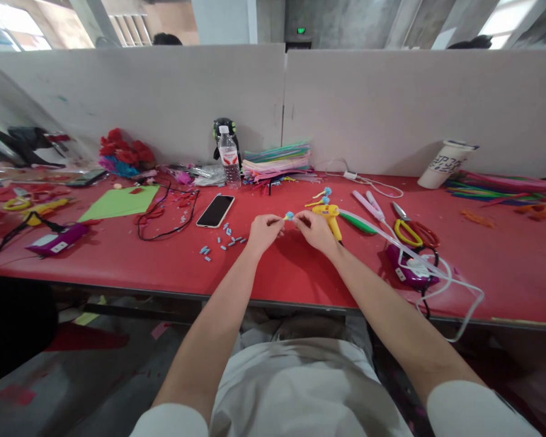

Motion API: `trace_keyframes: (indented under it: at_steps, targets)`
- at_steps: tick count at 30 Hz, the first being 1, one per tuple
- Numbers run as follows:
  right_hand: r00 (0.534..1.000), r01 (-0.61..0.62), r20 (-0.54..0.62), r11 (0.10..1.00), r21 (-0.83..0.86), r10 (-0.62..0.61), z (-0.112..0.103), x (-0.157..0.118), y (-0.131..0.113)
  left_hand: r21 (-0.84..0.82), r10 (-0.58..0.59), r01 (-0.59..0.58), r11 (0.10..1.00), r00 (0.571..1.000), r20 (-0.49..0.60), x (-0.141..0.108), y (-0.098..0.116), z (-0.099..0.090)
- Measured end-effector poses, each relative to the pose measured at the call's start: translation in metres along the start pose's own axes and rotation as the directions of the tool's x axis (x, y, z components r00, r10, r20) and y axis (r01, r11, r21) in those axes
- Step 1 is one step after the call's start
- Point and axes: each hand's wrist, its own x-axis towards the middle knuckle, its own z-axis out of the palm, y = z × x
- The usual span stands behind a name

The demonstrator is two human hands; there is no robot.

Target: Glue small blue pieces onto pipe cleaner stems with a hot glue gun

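Our left grip point(264, 233), right grip point(317, 232) pinch blue-yellow piece point(289, 215); long axis roughly along table point(164, 261) front edge, yellow end left

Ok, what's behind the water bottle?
Behind the water bottle is a black object with green markings, its top and edges showing; the pale partition rises beyond. The bottle hides the object's middle.

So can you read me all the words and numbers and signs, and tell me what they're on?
None that I can read for sure:
White cup: big black letters, too blurred and tilted.
Bottle: red-and-white label, too small.
Green sign on the far wall: too small.
Left purple box: white label, too small.
Right purple box: white label, too small.
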Motion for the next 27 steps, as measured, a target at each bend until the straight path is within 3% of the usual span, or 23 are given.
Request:
trace_keyframes:
  at_steps: [27]
  targets:
    - [0.998, -0.044, -0.055, 0.998, -0.047, 0.041, 0.002, 0.001, 0.011, 0.11, 0.026, -0.029, 0.994, 0.999, 0.028, 0.0, -0.004, 0.0]
